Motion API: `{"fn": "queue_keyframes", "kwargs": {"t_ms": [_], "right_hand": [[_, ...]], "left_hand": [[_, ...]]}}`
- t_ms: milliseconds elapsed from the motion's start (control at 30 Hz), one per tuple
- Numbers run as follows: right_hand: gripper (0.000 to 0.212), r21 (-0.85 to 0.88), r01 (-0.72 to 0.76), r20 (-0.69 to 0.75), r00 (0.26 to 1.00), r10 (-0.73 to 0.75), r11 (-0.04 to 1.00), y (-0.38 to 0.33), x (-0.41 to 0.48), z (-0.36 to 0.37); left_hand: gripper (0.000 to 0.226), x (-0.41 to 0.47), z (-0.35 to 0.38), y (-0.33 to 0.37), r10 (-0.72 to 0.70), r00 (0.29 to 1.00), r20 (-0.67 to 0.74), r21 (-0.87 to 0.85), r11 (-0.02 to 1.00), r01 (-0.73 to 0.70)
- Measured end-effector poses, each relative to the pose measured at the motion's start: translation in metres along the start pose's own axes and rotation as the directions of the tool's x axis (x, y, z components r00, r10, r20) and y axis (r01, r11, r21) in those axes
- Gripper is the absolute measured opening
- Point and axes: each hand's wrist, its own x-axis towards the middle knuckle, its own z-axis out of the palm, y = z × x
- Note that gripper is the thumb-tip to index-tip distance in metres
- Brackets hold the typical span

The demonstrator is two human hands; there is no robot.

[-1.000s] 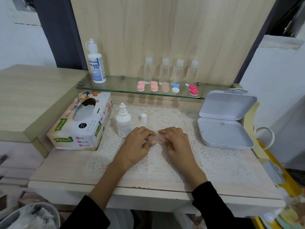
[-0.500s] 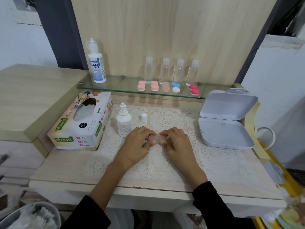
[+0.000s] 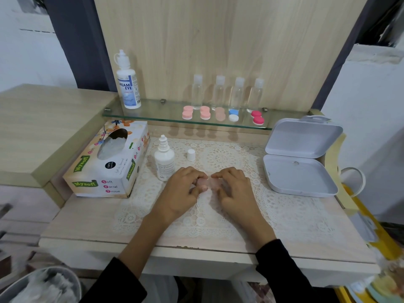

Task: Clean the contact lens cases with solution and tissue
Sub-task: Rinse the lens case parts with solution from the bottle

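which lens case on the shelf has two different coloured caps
The fourth case from the left: one cap blue, one white. The other four each have matching pink or peach caps.

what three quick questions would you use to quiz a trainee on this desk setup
1. True or false: the small white bottle has its cap screwed on.
2. How many clear bottles stand on the glass shelf? A two, B four, C six.
3. Fill in: the tissue box sits to the small white bottle's ___.
Key: 1 false, the cap stands apart beside it; 2 B; 3 left.
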Motion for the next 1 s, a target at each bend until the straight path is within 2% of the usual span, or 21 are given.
{"fn": "queue_keyframes", "kwargs": {"t_ms": [200, 467, 800, 1000], "right_hand": [[0.018, 0.083, -0.059, -0.019, 0.998, 0.061, 0.995, 0.0022, 0.0019, 0.0000], [0.031, 0.070, -0.050, 0.016, 0.999, 0.050, 0.996, -0.0050, -0.0004, -0.0030], [0.018, 0.101, -0.079, -0.009, 0.997, 0.080, 0.992, 0.0012, 0.0015, 0.0001], [0.031, 0.020, -0.020, 0.045, 0.999, 0.019, 1.000, -0.0032, -0.0004, -0.0031]], "left_hand": [[0.026, -0.0006, -0.0005, -0.0001, -0.003, 1.000, 0.002, 0.009, 1.000, 0.003], [0.025, -0.0006, -0.0007, 0.0005, -0.002, 1.000, 0.007, 0.001, 1.000, 0.002], [0.027, -0.0008, -0.0007, -0.0001, 0.001, 1.000, 0.011, 0.002, 1.000, -0.001], [0.025, -0.0008, -0.0004, -0.0008, -0.001, 1.000, 0.010, 0.007, 1.000, 0.001]]}}
